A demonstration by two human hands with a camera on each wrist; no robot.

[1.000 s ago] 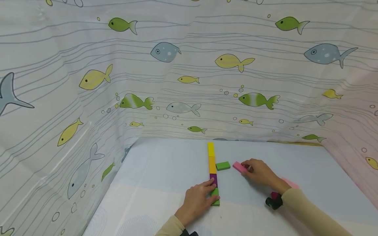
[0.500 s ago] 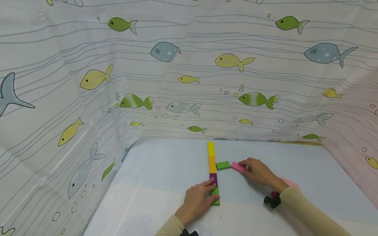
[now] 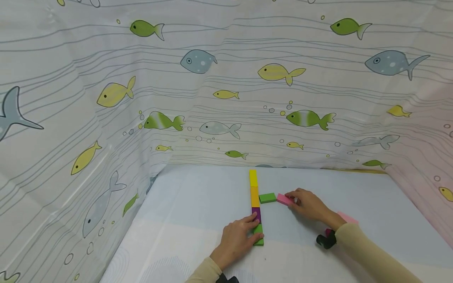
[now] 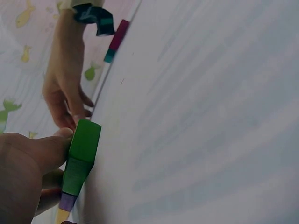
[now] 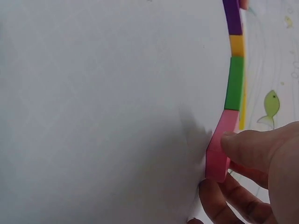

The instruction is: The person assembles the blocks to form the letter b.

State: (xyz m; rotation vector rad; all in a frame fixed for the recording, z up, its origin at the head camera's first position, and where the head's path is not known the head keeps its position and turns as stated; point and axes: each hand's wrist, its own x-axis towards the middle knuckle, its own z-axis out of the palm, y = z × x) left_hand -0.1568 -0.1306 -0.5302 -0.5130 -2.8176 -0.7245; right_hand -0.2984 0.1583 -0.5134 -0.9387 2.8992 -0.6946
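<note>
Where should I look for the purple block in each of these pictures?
Head: the purple block is below the middle, right of centre, partly covered by the left hand.
Left wrist: near the bottom edge, left of centre, beyond the green end block.
Right wrist: at the top edge, right of centre, cut off by the frame.
Shared landmark: the orange block next to it.

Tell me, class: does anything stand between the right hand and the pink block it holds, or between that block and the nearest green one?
Nothing visible does. The right hand pinches the pink block directly, and that block's end appears to meet the nearest green block, with nothing visible between.
</note>
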